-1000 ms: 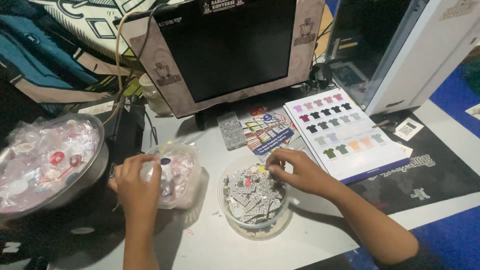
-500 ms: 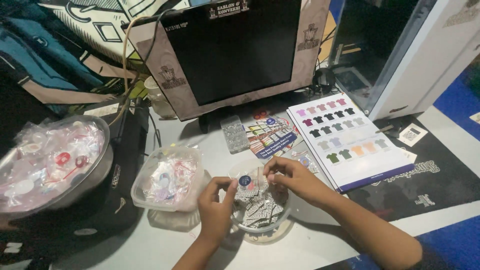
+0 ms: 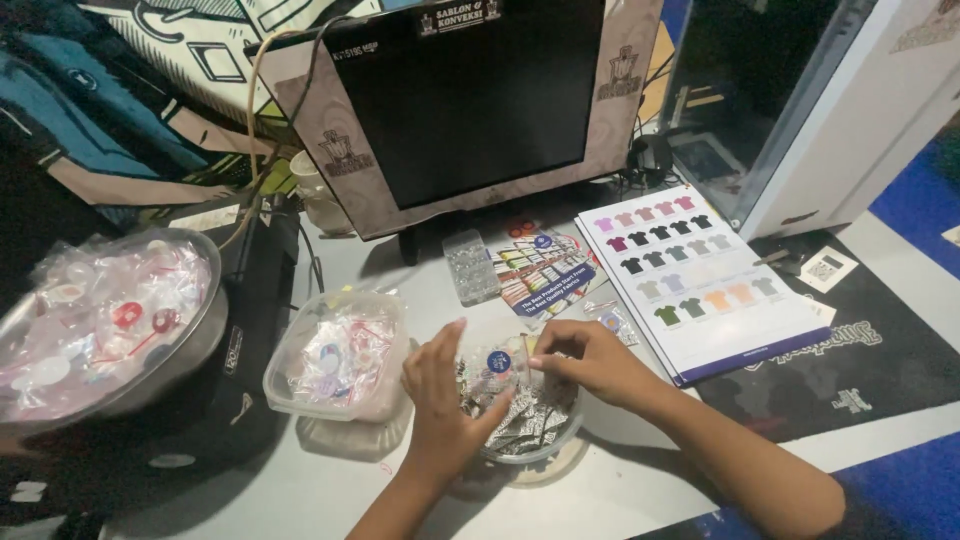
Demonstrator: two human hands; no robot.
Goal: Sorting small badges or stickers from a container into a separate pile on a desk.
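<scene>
A round clear tub [image 3: 545, 445] full of small silver pieces stands on the grey table in front of me. Just above it my left hand [image 3: 440, 395] and my right hand [image 3: 595, 362] meet. Between them is a small clear packet with a blue round badge [image 3: 497, 362]. My left hand holds it between thumb and raised fingers. My right hand's fingertips pinch its right edge. Part of the tub is hidden behind both hands.
A square plastic tub [image 3: 340, 355] of bagged badges sits left of the round one. A large metal bowl [image 3: 190, 350] with more bags is at far left. Behind stand a dark monitor [image 3: 470, 100], a shirt colour chart [image 3: 700, 270], a leaflet [image 3: 545, 270] and a small clear box [image 3: 470, 265].
My left hand left the square tub and moved right to the round tub, where it now meets my right hand around the blue-badge packet.
</scene>
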